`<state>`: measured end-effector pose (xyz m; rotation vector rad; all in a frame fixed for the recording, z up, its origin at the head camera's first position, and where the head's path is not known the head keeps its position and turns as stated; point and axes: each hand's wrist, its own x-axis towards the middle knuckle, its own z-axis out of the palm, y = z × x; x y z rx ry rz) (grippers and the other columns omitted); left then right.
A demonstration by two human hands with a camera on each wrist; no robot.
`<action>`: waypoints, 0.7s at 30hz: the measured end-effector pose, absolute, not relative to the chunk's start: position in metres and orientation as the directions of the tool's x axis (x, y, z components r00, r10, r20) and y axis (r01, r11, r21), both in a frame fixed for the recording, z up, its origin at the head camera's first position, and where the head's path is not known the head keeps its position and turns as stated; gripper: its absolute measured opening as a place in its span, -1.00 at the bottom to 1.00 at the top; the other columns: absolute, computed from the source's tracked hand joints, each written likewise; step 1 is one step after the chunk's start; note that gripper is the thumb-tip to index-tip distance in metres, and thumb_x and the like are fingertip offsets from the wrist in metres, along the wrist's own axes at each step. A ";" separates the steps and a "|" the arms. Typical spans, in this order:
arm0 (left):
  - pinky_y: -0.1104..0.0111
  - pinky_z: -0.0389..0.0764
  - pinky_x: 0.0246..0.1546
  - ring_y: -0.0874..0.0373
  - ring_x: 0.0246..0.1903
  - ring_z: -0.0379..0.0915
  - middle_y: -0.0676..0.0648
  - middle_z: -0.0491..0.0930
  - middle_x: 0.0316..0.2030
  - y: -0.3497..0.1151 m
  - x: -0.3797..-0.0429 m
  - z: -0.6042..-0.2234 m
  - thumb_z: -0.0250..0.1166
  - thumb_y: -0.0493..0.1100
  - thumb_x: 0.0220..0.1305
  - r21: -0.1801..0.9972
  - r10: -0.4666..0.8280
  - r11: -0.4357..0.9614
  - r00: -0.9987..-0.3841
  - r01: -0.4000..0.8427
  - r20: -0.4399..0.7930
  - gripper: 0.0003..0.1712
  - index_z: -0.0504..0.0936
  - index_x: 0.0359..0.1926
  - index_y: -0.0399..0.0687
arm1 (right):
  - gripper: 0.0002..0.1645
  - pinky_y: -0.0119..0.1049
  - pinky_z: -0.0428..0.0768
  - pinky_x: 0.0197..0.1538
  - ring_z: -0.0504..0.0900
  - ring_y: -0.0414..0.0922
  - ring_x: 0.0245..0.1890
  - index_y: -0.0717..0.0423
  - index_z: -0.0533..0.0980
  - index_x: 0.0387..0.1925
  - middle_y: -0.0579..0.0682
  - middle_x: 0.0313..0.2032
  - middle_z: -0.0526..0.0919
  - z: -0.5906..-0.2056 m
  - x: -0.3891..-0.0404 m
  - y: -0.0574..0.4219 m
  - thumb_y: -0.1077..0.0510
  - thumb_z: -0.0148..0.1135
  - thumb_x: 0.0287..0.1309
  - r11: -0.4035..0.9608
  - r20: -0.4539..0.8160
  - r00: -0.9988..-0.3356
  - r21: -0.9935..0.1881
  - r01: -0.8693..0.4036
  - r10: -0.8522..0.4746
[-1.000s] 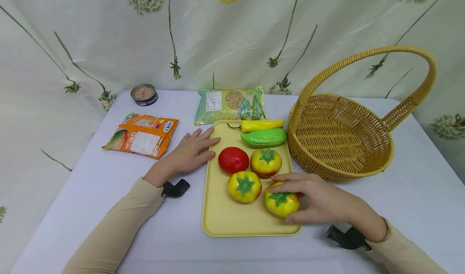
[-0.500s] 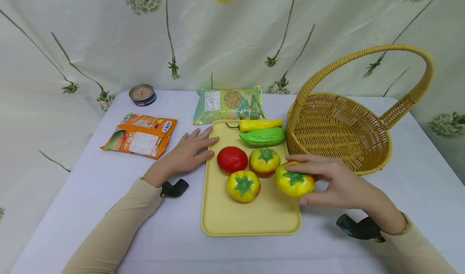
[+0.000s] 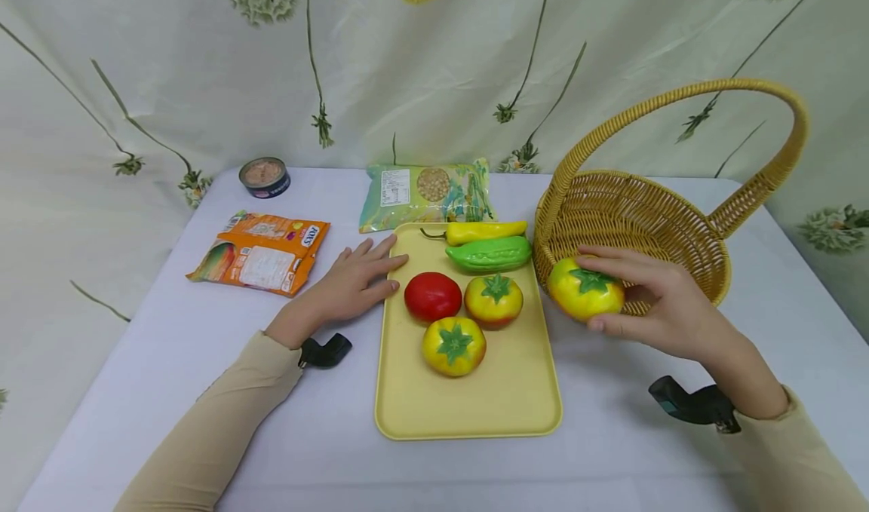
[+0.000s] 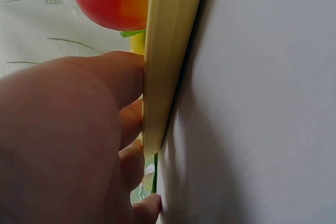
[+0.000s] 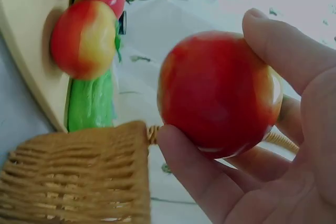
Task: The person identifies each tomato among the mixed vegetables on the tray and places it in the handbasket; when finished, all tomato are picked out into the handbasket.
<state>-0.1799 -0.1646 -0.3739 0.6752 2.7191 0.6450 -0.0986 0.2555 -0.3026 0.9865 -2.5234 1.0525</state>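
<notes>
My right hand (image 3: 668, 301) grips a yellow toy tomato with a green leaf top (image 3: 582, 292), held up between the tray and the near left side of the wicker basket (image 3: 624, 203). From below, in the right wrist view, the same tomato (image 5: 215, 93) looks mostly red, pinched by thumb and fingers. My left hand (image 3: 349, 286) rests with spread fingers on the left rim of the yellow tray (image 3: 468, 414). On that tray lie a red tomato (image 3: 432, 297), two yellow tomatoes (image 3: 493, 301), a green bitter gourd (image 3: 490, 253) and a yellow pepper (image 3: 485, 231).
An orange snack bag (image 3: 261, 252) lies left of the tray, with an open tin can (image 3: 265, 177) behind it. Behind the tray is a green packet (image 3: 428, 193). The basket's tall handle (image 3: 686, 93) arches above it. A flowered cloth hangs at the back.
My right hand has lifted the yellow tomato off the tray's right side and carried it right and away from me, to the basket's near edge. The left hand stays on the rim.
</notes>
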 end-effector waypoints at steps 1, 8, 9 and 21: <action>-0.33 -0.30 0.54 -0.38 0.60 -0.27 -0.11 -0.06 0.64 -0.165 -0.180 -0.374 0.11 0.07 0.51 0.479 0.494 0.793 -0.857 0.376 -0.146 -0.36 0.32 0.53 0.10 | -0.10 -0.67 0.62 -0.12 0.48 -0.57 0.20 0.15 0.61 0.21 -0.13 0.28 0.60 -0.304 -0.100 0.257 0.33 0.70 -0.34 0.517 0.444 -0.751 -0.547 -0.659 -0.488; -0.33 -0.31 0.54 -0.37 0.61 -0.28 -0.10 -0.07 0.65 -0.165 -0.180 -0.376 0.11 0.08 0.51 0.483 0.491 0.793 -0.859 0.371 -0.146 -0.36 0.32 0.53 0.11 | -0.19 -0.74 0.57 -0.10 0.39 -0.66 0.18 0.20 0.55 0.27 0.25 0.30 0.55 -0.310 -0.110 0.262 0.38 0.59 -0.11 0.580 0.401 -0.827 -0.590 -0.562 -0.394; -0.33 -0.30 0.54 -0.37 0.61 -0.29 -0.10 -0.07 0.65 -0.165 -0.180 -0.377 0.11 0.08 0.51 0.485 0.491 0.792 -0.859 0.370 -0.147 -0.36 0.32 0.53 0.12 | -0.20 -0.76 0.55 -0.09 0.38 -0.68 0.18 0.20 0.54 0.28 0.26 0.31 0.54 -0.310 -0.111 0.263 0.38 0.58 -0.08 0.590 0.393 -0.839 -0.597 -0.544 -0.376; -0.32 -0.30 0.54 -0.36 0.61 -0.29 -0.09 -0.07 0.65 -0.165 -0.180 -0.375 0.12 0.08 0.51 0.476 0.484 0.800 -0.862 0.366 -0.151 -0.36 0.33 0.53 0.13 | -0.26 -0.87 0.43 -0.13 0.54 0.34 0.22 0.22 0.49 0.33 0.35 0.38 0.43 -0.320 -0.127 0.272 0.37 0.47 0.08 0.659 0.300 -0.913 -0.633 -0.407 -0.276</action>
